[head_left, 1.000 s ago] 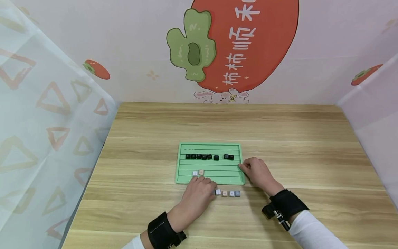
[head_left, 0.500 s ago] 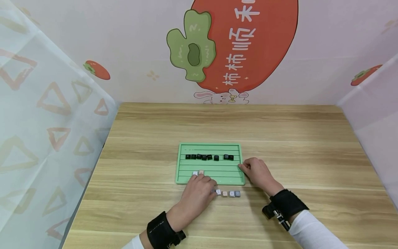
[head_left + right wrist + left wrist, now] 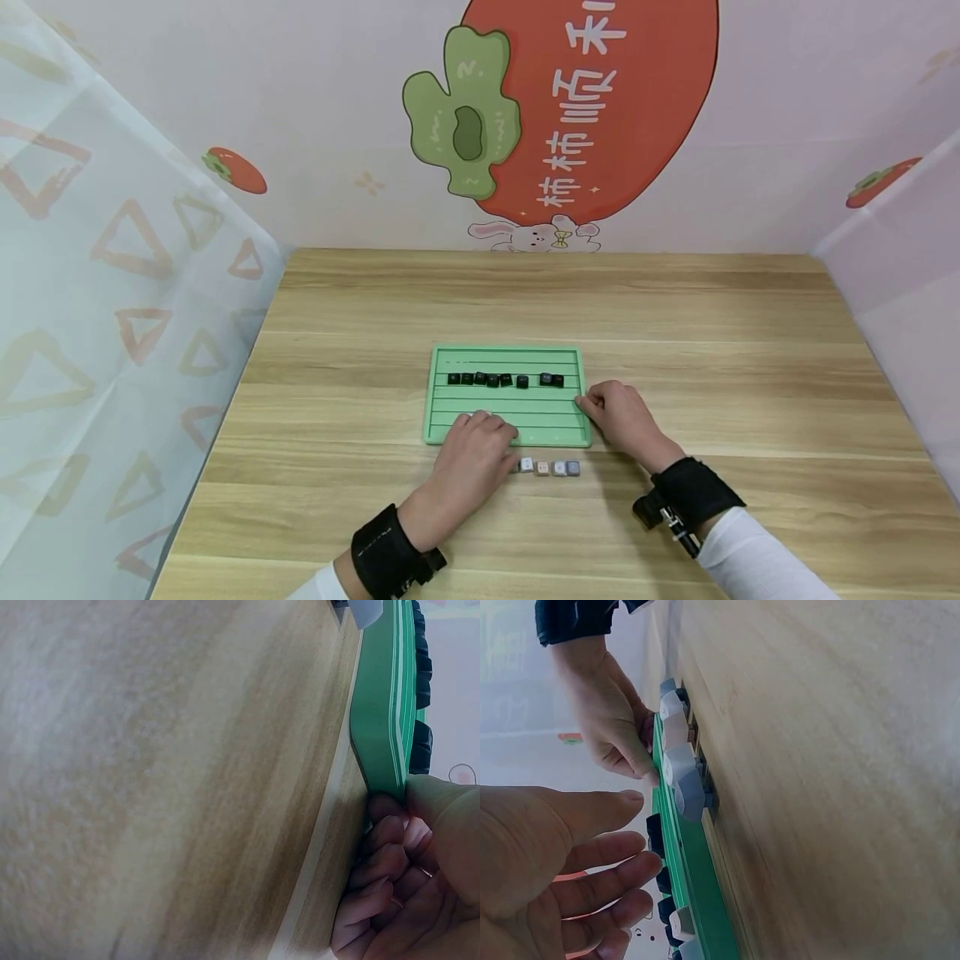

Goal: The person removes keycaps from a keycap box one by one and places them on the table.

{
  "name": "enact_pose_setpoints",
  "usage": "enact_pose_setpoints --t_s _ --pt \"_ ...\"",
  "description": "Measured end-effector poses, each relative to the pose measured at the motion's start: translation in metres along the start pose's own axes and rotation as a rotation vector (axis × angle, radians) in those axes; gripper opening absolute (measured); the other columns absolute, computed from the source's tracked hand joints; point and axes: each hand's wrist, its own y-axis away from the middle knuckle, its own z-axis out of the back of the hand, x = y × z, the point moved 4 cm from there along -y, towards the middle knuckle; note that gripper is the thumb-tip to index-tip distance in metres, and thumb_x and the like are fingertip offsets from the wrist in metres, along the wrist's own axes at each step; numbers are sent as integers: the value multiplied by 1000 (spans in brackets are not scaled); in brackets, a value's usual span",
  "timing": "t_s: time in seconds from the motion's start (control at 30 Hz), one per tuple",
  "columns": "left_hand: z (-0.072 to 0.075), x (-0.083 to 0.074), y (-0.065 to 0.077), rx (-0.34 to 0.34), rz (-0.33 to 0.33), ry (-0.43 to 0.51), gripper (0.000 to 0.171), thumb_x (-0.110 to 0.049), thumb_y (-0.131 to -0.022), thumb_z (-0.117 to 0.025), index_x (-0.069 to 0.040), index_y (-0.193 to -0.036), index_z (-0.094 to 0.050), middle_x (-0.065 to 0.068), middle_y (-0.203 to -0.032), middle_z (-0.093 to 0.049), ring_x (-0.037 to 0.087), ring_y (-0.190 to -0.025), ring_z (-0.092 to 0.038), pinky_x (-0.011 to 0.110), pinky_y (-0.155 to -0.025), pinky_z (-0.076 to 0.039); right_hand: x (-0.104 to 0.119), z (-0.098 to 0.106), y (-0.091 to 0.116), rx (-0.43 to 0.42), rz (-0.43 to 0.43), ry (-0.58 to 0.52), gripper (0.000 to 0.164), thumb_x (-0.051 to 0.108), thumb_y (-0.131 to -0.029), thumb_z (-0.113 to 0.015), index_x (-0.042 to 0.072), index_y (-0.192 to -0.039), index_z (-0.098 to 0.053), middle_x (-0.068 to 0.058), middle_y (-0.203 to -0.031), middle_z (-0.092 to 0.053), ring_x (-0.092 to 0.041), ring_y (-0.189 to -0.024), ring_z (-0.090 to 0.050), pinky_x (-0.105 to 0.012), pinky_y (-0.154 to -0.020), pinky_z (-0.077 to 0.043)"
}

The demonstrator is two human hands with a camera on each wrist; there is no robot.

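Observation:
A green ridged tray (image 3: pixel 547 435) lies on the table with a row of black keycaps (image 3: pixel 492 380) across it. My left hand (image 3: pixel 471 458) is over its front left part, fingers loosely bent and nothing visible between thumb and fingers in the left wrist view. Near those fingertips, a pale keycap (image 3: pixel 681 924) sits on the tray with another beside it; the hand hides both in the head view. My right hand (image 3: pixel 624 423) grips the tray's right edge, the thumb (image 3: pixel 431 796) on top and the other fingers curled at its side.
Several white, beige and grey keycaps (image 3: pixel 542 468) stand in a row on the wooden table (image 3: pixel 360 333), just in front of the tray. Printed cloth walls (image 3: pixel 322 167) enclose the table at the back and both sides.
My left hand has moved slightly forward over the tray and now covers the two pale keycaps seen there earlier. The right hand and the tray stay in place.

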Motion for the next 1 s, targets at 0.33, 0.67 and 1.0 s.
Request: enact_pose_setpoints --t_s 0.33,0.67,1.0 --pt "3 4 -3 -1 18 -4 27 -37 -76 -73 -16 -94 -72 -3 -91 -69 15 -86 -58 29 -68 -40 1 1 1 0 -1 -1 42 24 -91 -58 13 -54 -44 5 -49 -32 -12 -46 -35 -28 -49 -30" --pt "4 8 -4 11 37 -11 26 -36 -77 -72 -17 -94 -72 -3 -93 -68 16 -87 -58 30 -67 -40 1 0 1 8 -5 -4 42 24 -92 -58 12 -54 -44 5 -49 -32 -12 -47 -35 -28 -49 -30" --pt "6 12 -6 1 55 -9 27 -35 -77 -72 -15 -95 -72 -1 -95 -69 17 -90 -59 31 -68 -42 1 0 1 6 -8 0 42 25 -91 -58 14 -54 -44 6 -49 -31 -11 -46 -34 -28 -48 -30"
